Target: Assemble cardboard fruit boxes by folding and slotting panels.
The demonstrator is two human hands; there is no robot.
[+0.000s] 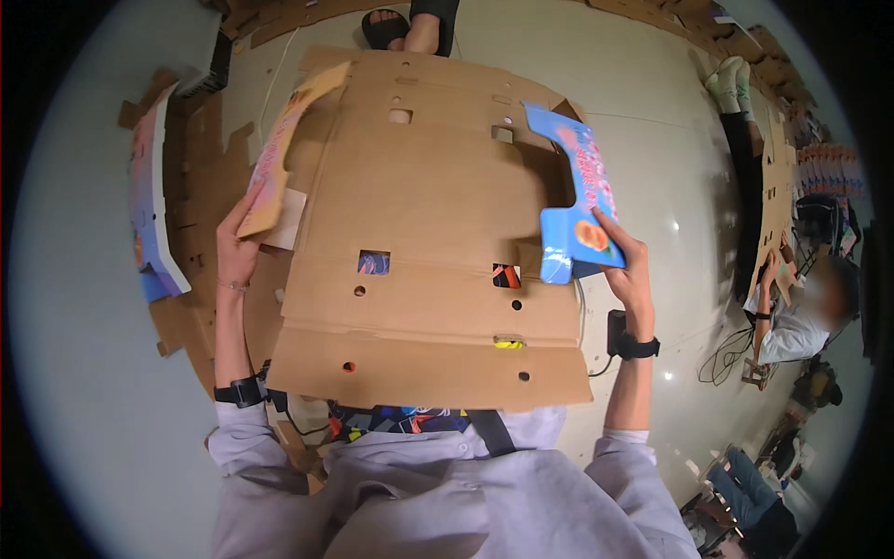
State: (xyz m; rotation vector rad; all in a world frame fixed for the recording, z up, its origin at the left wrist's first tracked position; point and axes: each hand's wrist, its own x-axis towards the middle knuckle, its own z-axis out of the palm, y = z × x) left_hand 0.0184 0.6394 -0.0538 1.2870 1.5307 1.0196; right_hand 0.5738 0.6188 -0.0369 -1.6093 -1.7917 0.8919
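Observation:
A large brown cardboard sheet (419,205) with punched holes and slots lies across my lap, its near flap folded along a crease. Along its left side an orange printed cardboard panel (287,140) stands up, its lower end gripped by my left hand (238,233). On the right side rises a blue printed cardboard panel (591,172) with a deep cutout and fruit pictures. My right hand (629,261) pinches that one near its lower corner. Whether both panels are joined to the sheet I cannot tell. Dark bands with small devices circle both wrists.
At left leans another printed cardboard piece (149,196), with brown cardboard (200,140) beside it. A person's sandalled foot (386,30) is just beyond the sheet. To the right, another person (805,317) handles a cardboard piece (773,205); black cables (726,359) lie on the floor.

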